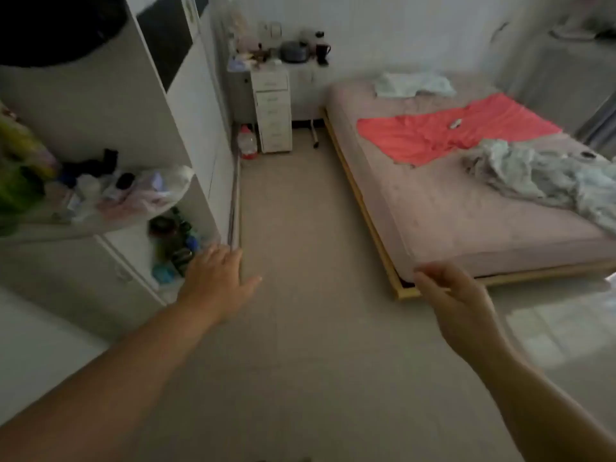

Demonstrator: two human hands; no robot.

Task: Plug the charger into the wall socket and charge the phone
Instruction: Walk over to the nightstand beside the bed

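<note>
Both forearms reaching forward over bare pale floor. Left hand stretched out palm down, fingers loosely spread and straight, holding nothing, hovering near the corner of a white wardrobe. Right hand held edge-on, fingers gently curled and close together, empty too, just in front of the wooden corner of a low bed. On the left, open shelves crammed with bags, bottles and jars (all blurred). Straight ahead along the far wall, a white drawer unit beside a small table carrying a grey pot, a dark mug and other clutter; a clear jug with a red cap on the floor beside the drawers. On the pink mattress: a coral-red cloth with a small white object lying on it (possibly the charger, too small to tell), a crumpled grey-green blanket, a pale folded cloth, and a small dark object near the blanket's edge, perhaps the phone, unclear. Wall socket not made out anywhere. Open floor between hands and bed, nothing blocking.
</note>
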